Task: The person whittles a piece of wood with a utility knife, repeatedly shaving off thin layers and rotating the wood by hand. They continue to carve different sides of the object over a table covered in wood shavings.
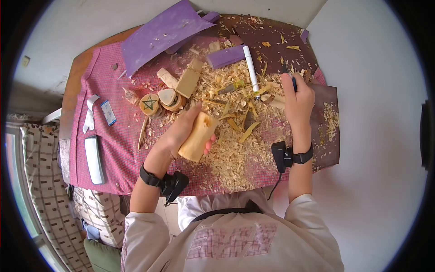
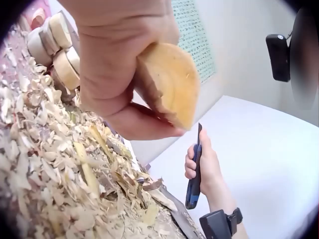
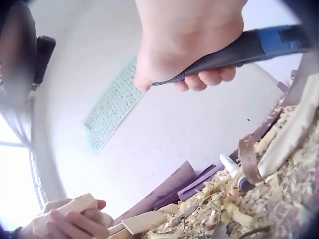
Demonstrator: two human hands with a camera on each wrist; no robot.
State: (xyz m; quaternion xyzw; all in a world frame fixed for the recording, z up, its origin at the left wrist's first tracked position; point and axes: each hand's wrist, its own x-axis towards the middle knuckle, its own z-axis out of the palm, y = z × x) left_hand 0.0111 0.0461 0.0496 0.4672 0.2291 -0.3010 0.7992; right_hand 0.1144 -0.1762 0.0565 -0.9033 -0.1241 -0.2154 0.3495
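Observation:
My left hand (image 1: 180, 129) grips a pale carved wood block (image 1: 195, 141), thumb on one side and fingertips round the other, above the shavings. In the left wrist view the block's flat, rounded end (image 2: 180, 84) faces the camera. Off to the right, my right hand (image 1: 300, 102) holds a utility knife, its fingers wrapped round the black and blue handle (image 2: 194, 179). The blade (image 2: 200, 130) is out and points up past the thumb in the left wrist view. A wide gap separates knife and block.
Wood shavings (image 1: 235, 165) cover much of the pink checked cloth (image 1: 120, 149). Behind the left hand stand a round piece with a star (image 1: 149, 104) and a rectangular wood block (image 1: 189, 78). A white marker (image 1: 250, 68), purple sheets (image 1: 163, 34) and a white case (image 1: 94, 159) lie around.

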